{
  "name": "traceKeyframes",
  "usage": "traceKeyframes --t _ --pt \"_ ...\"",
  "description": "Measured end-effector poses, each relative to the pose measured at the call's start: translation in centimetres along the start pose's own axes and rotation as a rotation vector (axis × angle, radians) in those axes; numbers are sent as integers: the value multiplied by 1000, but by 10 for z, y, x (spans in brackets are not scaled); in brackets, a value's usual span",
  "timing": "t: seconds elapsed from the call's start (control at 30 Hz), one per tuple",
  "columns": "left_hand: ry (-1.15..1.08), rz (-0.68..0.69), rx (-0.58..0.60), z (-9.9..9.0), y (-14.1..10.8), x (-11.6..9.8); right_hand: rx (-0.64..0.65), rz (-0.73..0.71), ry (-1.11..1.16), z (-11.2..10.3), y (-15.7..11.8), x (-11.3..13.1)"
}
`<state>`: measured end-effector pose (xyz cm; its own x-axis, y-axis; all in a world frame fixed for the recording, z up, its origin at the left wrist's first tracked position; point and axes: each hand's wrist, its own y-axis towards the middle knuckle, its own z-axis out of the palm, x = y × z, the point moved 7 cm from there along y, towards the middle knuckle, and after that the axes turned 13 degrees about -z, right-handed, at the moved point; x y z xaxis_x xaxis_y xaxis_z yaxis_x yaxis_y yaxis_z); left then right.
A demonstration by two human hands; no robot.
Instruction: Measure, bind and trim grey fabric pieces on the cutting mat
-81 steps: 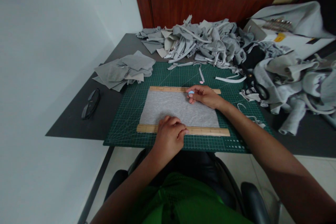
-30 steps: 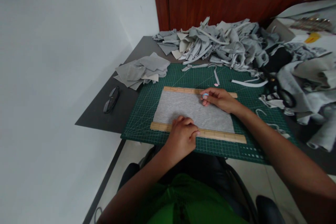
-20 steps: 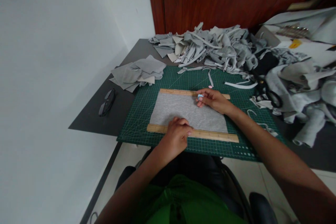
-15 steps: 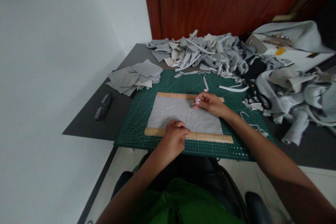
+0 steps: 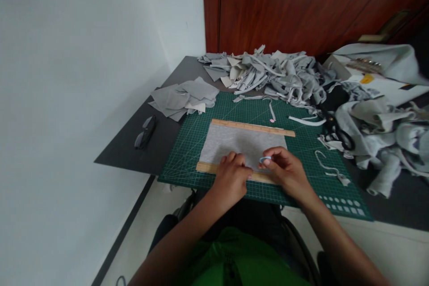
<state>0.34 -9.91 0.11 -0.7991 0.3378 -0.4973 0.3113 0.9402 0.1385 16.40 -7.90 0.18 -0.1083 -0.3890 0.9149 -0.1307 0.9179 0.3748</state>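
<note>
Along the left of the frame, a white painted wall (image 5: 83, 76) is flanking a dark-grey tabletop (image 5: 124, 161) bearing black-framed eyeglasses (image 5: 148, 133). Mid-frame, a green gridded cutting mat (image 5: 181, 156) is carrying a grey fabric rectangle (image 5: 234, 138) between two pale wooden rulers (image 5: 253, 127). The left hand (image 5: 233, 176), fingers bent, is resting on the lower ruler (image 5: 207, 167), its grip unclear; the right hand (image 5: 290, 172) is pinching a small pale-blue rounded piece (image 5: 263, 159) and hiding that ruler's right end. At upper right, a reddish-brown wooden door (image 5: 284, 9) is standing behind crumpled grey cloth (image 5: 378, 116).

Left hand (image 5: 232, 178) on near ruler (image 5: 207, 167); blue piece (image 5: 265, 159) in right hand (image 5: 288, 172); grey cloth (image 5: 246, 140) on green mat (image 5: 181, 156)
</note>
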Motion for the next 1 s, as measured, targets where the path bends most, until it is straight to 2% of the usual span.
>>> traceKeyframes --t 0.17,0.33,0.57,0.73,0.87,1.0 --pt "96 36 24 -1 -4 -7 -36 116 40 6 -24 -16" --pt "98 57 109 7 -1 -6 -104 117 34 7 -28 -24" --pt "-194 112 271 2 13 9 -147 170 204 4 -24 -30" --pt "-358 35 336 -4 18 23 -204 12 271 -3 -29 -24" --pt "-406 47 332 -4 20 25 -158 -59 178 -2 -35 -21" --pt "-427 65 313 0 21 28 -43 -19 63 3 -36 -16"
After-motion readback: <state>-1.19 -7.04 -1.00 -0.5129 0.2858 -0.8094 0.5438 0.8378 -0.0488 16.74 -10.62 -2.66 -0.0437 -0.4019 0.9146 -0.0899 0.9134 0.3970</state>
